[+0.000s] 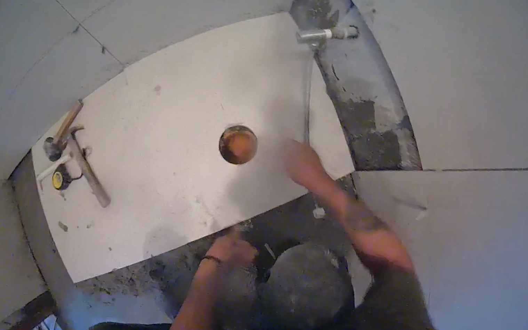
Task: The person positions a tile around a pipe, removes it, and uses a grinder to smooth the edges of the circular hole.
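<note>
The right hand (303,163) was blurred, and whether its fingers were spread or pressed together could not be told; it was laid on the large pale grey rectangular tile (176,142) at the tile's right edge. Just to the left of those fingers a round hole with a rusty orange inside (238,145) was cut through the tile. Just above them a thin grey metal pipe (307,95) ran up to a white and metal pipe fitting (326,34) set in a strip of bare dark mortar (364,119).

The left hand (231,250) was seen at the tile's near edge, its fingers curled against that edge; what they pinched, if anything, could not be told. A dark band was worn on its wrist. Far to the left of those fingers, a hammer with a wooden handle (63,129), a long grey metal bar (88,169) and a small yellow and black tape measure (58,179) lay on the tile.
</note>
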Demonstrator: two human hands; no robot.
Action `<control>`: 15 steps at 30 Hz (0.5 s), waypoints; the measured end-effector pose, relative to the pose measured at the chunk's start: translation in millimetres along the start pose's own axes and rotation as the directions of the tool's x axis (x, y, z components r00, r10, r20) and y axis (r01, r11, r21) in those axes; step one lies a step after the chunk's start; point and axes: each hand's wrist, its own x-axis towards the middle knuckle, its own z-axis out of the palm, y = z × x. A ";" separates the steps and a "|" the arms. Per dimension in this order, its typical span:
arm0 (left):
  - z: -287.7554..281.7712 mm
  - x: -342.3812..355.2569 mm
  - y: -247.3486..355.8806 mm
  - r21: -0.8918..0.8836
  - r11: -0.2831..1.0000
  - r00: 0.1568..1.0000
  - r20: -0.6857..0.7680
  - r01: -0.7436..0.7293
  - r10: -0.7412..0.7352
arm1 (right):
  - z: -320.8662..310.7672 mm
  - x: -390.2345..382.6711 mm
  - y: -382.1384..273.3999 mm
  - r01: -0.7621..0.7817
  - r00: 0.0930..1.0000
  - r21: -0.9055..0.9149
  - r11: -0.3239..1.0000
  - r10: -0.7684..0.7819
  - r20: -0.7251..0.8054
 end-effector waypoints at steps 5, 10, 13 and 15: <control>66.1 -55.0 132.5 0.937 0.059 0.394 0.087 -0.343 0.915 | 62.3 -131.9 88.2 -0.418 0.771 0.530 0.738 0.597 -0.223; 77.4 -27.9 215.8 0.904 0.238 0.100 -0.216 -0.356 0.971 | 69.5 -133.7 98.2 -0.492 0.528 0.813 0.310 0.849 -0.004; 87.6 5.9 244.1 0.887 0.356 0.108 -0.340 -0.293 0.934 | 98.6 -136.9 145.8 -0.446 0.516 0.858 0.255 0.856 0.013; 62.2 23.0 253.9 0.856 0.447 0.065 -0.446 -0.260 0.893 | 83.7 -117.1 116.8 -0.474 0.514 0.848 0.234 0.857 0.051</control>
